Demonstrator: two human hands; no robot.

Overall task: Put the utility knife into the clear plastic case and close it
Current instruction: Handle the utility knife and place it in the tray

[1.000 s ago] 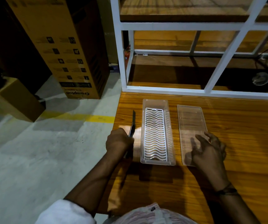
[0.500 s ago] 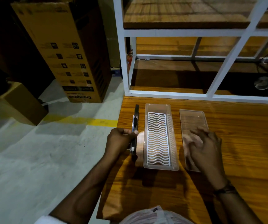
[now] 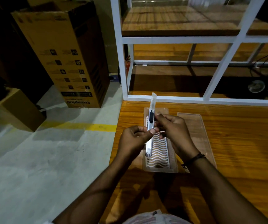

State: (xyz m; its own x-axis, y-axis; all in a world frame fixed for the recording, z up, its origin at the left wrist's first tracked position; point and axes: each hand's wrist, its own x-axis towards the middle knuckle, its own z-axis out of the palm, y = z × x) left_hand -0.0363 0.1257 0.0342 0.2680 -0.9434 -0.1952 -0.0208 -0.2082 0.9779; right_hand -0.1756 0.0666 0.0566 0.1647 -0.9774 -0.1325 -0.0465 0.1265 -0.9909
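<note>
- Wooden tabletop (image 3: 235, 159) fills the right of our view, with grey concrete floor (image 3: 33, 159) to its left, crossed by a yellow painted line (image 3: 81, 126)
- We hold the utility knife (image 3: 150, 126) up above the table with both hands, its silver body running lengthwise away from us and its blade end pointing toward the far edge
- Our left hand (image 3: 133, 139) is closed around the lower half of the knife, thumb pressed on the top face and fingers curled underneath
- Our right hand (image 3: 173, 133) comes in from the right with its fingertips pinched at the black slider on the knife's upper part; the fingers are bent close together, and we cannot tell how firmly they grip
- Directly beneath the knife, the open clear plastic case (image 3: 160, 169) lies flat on the table, a white wavy-ribbed insert (image 3: 160, 152) showing inside it; the knife is above it and not yet laid in
- Just to the right of the case, its clear lid (image 3: 196, 125) lies flat on the wood, partly hidden by our right wrist, which wears a dark bracelet (image 3: 193, 159)
- Beyond the table's far edge stands a white metal frame (image 3: 162, 39) carrying wooden shelves
- On the floor to the left stands a tall cardboard box (image 3: 62, 54) with printed symbols, and a smaller cardboard box (image 3: 22, 109) sits nearer the left edge
</note>
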